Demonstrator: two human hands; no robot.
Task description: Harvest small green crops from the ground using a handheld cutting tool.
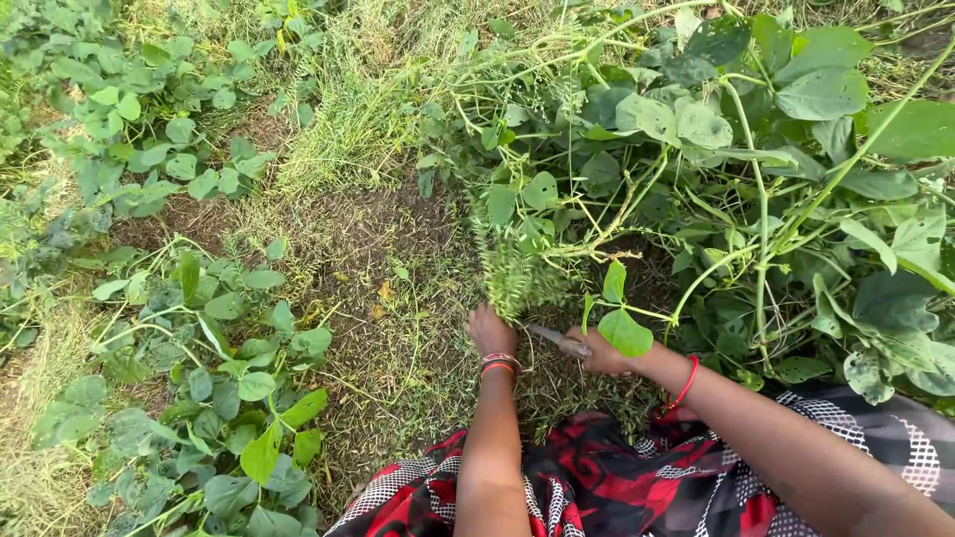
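Her left hand (489, 330) is clenched around a tuft of feathery weeds (514, 278) at ground level; the right hand (603, 352) grips what looks like a small sickle (557, 340) just beside it. Bare soil (348, 239) lies behind; thick leafy vines (716, 169) remain uncut.
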